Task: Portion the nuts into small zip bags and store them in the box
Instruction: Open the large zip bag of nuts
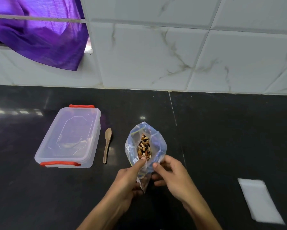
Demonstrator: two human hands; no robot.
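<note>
Your left hand (131,176) and right hand (171,175) pinch an open bag (157,140) of nuts (144,146) above the bench (222,130), near a spoon (107,145).

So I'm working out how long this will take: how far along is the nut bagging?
Early. Nothing looks portioned: the box sits closed with both red clips on, and any contents are unclear. In hand: both the left hand and right hand hold the big bag of nuts open. The wooden spoon lies untouched beside the box; the flat white pile, probably small bags, waits at right. All filling, sealing and boxing remains.
</note>
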